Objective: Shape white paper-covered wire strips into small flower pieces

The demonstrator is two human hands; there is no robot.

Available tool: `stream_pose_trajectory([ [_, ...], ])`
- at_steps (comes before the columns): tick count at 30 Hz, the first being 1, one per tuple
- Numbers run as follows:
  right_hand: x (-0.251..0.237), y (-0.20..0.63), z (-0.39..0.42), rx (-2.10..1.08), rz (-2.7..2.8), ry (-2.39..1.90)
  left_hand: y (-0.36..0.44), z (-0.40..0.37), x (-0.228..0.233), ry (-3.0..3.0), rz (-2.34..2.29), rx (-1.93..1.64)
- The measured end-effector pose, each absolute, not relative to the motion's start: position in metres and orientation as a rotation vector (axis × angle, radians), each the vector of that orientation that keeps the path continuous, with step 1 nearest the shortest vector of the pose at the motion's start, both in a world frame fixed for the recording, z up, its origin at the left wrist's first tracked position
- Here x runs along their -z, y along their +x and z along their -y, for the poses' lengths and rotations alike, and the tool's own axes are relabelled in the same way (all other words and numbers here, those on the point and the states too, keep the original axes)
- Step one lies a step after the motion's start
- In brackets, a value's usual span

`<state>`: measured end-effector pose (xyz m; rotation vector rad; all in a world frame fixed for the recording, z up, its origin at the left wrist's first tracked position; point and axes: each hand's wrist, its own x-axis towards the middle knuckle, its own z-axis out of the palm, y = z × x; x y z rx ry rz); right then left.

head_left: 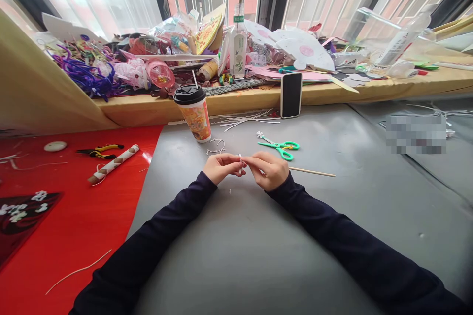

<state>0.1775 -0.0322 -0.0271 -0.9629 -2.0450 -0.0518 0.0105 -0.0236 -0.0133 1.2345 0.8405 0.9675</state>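
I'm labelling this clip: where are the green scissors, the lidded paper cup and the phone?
green scissors (281, 146): head view, on the handles near the pivot.
lidded paper cup (196, 119): head view, on its printed side.
phone (291, 94): head view, middle of its dark back.

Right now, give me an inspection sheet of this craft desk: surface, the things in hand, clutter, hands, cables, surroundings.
Surface: grey table, with a red mat on its left part.
Things in hand: a small white piece pinched between both hands; too small to identify.
Clutter: green scissors, thin wooden stick, lidded paper cup, phone leaning on the ledge, white strips, pliers, wrapped roll.
Hands: left hand and right hand meet fingertip to fingertip on the piece.
Cables: nothing seen.
Surroundings: window ledge piled with craft supplies, a bottle, white fans; barred windows behind.
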Motion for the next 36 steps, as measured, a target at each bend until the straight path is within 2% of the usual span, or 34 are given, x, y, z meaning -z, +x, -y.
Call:
stream_pose_trajectory([
  [6,0.028,0.181,0.030,0.111,2.096,-0.971,0.011,0.024,0.012,1.250,-0.839,-0.984],
  [21,0.006,0.181,0.032,-0.273,2.016,-0.936,0.018,0.039,0.005,1.668,-0.976,-1.433],
  [28,0.006,0.182,0.031,-0.302,2.013,-0.849,0.022,0.042,0.006,1.622,-0.969,-1.505],
  [36,0.007,0.182,0.029,-0.334,2.027,-0.791,0.021,0.043,0.002,1.596,-0.921,-1.420],
])
